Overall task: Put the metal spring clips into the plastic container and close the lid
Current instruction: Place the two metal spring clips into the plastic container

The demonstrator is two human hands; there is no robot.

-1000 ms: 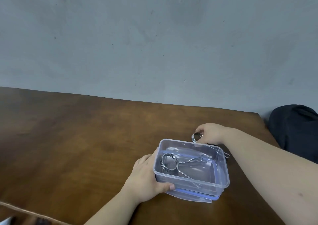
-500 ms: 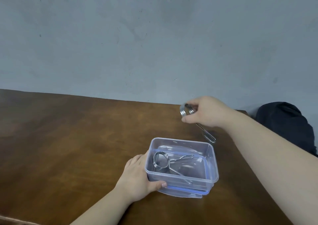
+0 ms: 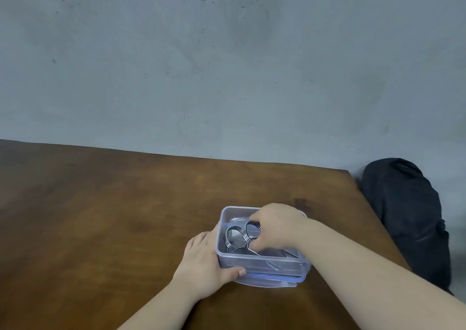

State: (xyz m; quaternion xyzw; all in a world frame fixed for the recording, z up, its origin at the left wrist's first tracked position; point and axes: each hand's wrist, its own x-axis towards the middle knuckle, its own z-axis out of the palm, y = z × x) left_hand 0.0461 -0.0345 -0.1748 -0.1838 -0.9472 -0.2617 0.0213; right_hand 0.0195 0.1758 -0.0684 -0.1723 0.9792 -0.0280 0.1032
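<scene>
My right hand [image 3: 274, 226] has come down from above the table's far side into the plastic container [image 3: 262, 259], fingers clamped on the second spring clip [image 3: 251, 232], so both clips are nearly in and only the release and lid remain. That clip's coil sits at 9 o'clock of my right hand, just beside the first clip [image 3: 234, 237] on the floor. My left hand [image 3: 204, 261] grips the container's 9 o'clock wall; the lid [image 3: 267, 280] lies underneath.
</scene>
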